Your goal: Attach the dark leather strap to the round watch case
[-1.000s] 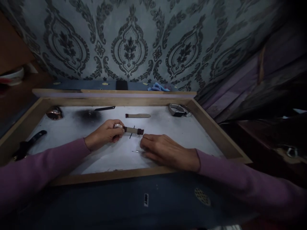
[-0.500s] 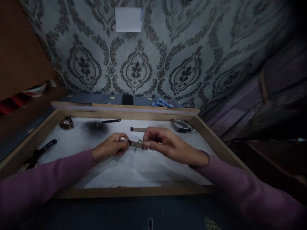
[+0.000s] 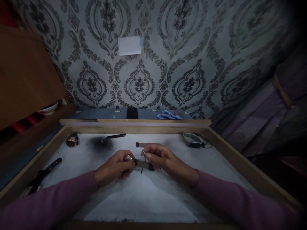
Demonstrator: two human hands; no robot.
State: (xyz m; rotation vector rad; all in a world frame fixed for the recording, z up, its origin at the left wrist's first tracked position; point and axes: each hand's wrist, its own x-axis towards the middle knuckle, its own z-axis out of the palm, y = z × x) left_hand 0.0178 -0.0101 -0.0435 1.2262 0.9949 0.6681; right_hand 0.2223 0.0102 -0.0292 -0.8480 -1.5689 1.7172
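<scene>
My left hand (image 3: 116,166) is closed around a wristwatch, its shiny round case (image 3: 129,158) showing between thumb and fingers. From the case a grey-brown strap (image 3: 143,164) with a dark end sticks out to the right. My right hand (image 3: 166,159) pinches a thin metal tool (image 3: 142,150) just above that strap; its exact kind is too small to tell. A small dark pin-like piece (image 3: 142,170) shows below the strap. Behind my right fingers lies a loose brown strap piece (image 3: 140,144) with a dark red end, partly hidden.
A wooden-framed tray (image 3: 134,128) with a white bottom surrounds the work. Inside are a rose-gold watch (image 3: 72,140), a black-strapped watch (image 3: 45,172), metal-banded watches (image 3: 193,140) and a slim black piece (image 3: 116,136). Beyond the frame lie a blue cloth (image 3: 169,115) and a black flat object (image 3: 132,113).
My head view has tilted up, so everything sits lower. My right fingers have left the strap's end and now pinch the thin tool above it. The left hand keeps its hold.
</scene>
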